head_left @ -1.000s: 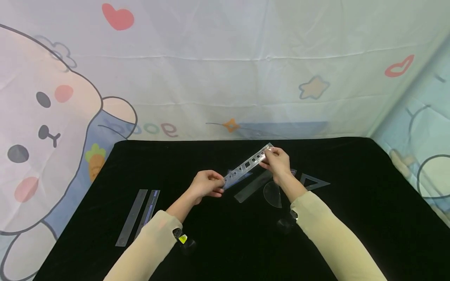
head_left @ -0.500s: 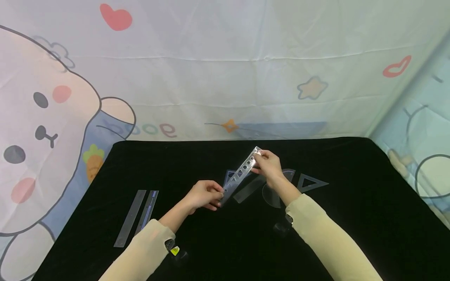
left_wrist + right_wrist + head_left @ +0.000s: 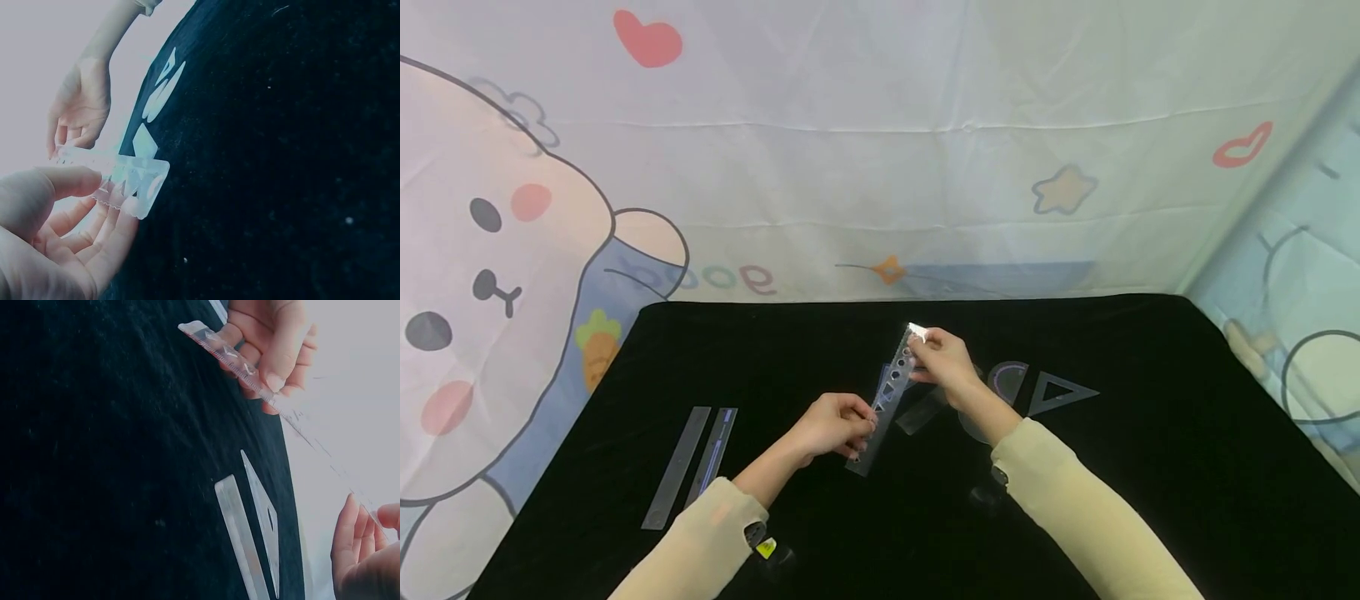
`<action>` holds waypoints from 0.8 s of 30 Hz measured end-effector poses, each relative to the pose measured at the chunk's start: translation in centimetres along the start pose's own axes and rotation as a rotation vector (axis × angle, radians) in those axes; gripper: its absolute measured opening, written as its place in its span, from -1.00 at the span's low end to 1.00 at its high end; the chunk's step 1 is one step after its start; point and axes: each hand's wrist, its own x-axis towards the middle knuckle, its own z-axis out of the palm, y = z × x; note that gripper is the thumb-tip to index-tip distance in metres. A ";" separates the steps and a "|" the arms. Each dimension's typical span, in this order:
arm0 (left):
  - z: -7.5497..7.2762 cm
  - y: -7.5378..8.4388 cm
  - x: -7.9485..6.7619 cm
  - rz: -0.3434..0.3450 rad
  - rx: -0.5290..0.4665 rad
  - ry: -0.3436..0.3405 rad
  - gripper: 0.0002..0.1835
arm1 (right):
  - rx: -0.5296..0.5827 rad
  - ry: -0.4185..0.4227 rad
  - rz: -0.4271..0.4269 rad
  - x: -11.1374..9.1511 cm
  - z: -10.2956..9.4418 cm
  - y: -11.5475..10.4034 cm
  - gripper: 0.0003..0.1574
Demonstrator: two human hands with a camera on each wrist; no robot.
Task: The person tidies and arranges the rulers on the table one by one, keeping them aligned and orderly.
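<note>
A clear stencil ruler (image 3: 887, 396) with a row of cut-out shapes is held tilted above the black cloth, its far end up and to the right. My right hand (image 3: 947, 362) pinches the far end. Nearer the other end, my left hand (image 3: 835, 425) grips it between thumb and fingers; in the left wrist view the thumb (image 3: 78, 181) lies over it and the fingers are beneath. Behind the ruler lies a set square (image 3: 884, 372), partly hidden. A plain ruler (image 3: 921, 412) lies on the cloth just beyond, partly covered by my right hand.
Two protractors, one (image 3: 1007, 382) with purple marks and one (image 3: 972, 427) mostly hidden by my right forearm, lie at the right beside a triangle (image 3: 1060, 393). Two rulers, one plain (image 3: 677, 467) and one with blue marks (image 3: 712, 454), lie at the left on the black-covered table (image 3: 1150, 467).
The stencil ruler has swung steeper and come left and nearer. My right hand moved left with its end; my left hand has shifted slightly down and now holds further along it.
</note>
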 end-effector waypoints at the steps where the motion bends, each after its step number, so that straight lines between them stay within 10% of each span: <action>1: 0.0 -0.1 -0.1 -0.001 0.001 -0.001 -0.82 | -0.003 -0.003 0.002 0.0 0.1 0.0 -0.75; 24: -1.8 -2.2 -3.3 0.012 -0.054 0.076 -0.82 | 0.119 -0.035 0.032 -1.0 4.4 1.0 -0.69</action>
